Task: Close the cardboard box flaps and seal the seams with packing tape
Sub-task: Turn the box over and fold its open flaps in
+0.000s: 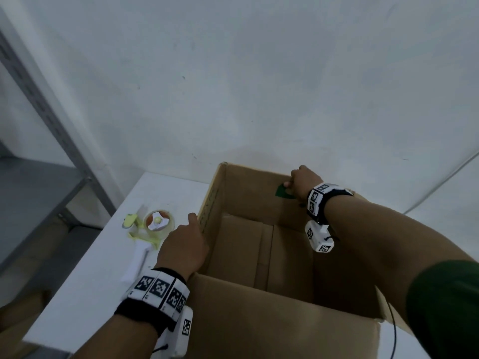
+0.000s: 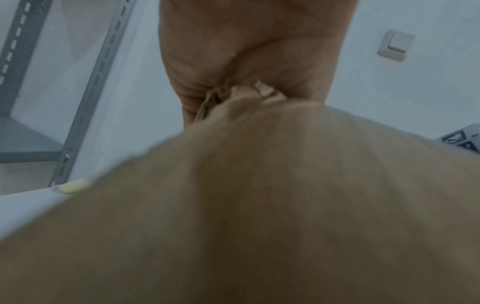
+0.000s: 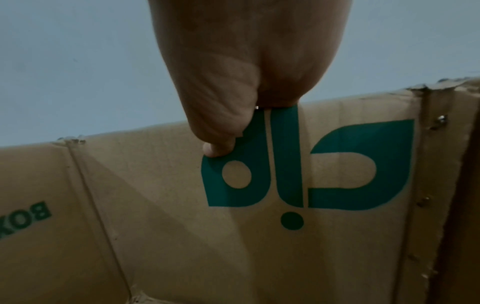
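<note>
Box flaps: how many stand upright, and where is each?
3 seen: left flap, gripped by the left hand; far flap, gripped by the right hand; near flap. A right-side flap may be hidden.

- The cardboard box [image 1: 259, 244] stands open on the worktop [image 1: 103, 268], close to the wall [image 1: 233, 86] behind it.
- The tape dispenser [image 1: 151, 229] lies on the worktop just left of the box.
- The left hand [image 1: 182, 248] is at the box's left flap [image 1: 210, 203], between the dispenser and the box.
- The right hand [image 1: 302, 181] is on the top edge of the far flap [image 1: 254, 193], thumb on the flap's inner face.
- A metal shelf rack [image 1: 39, 141] stands left of the worktop.
- A light switch [image 2: 396, 45] sits on the wall.
</note>
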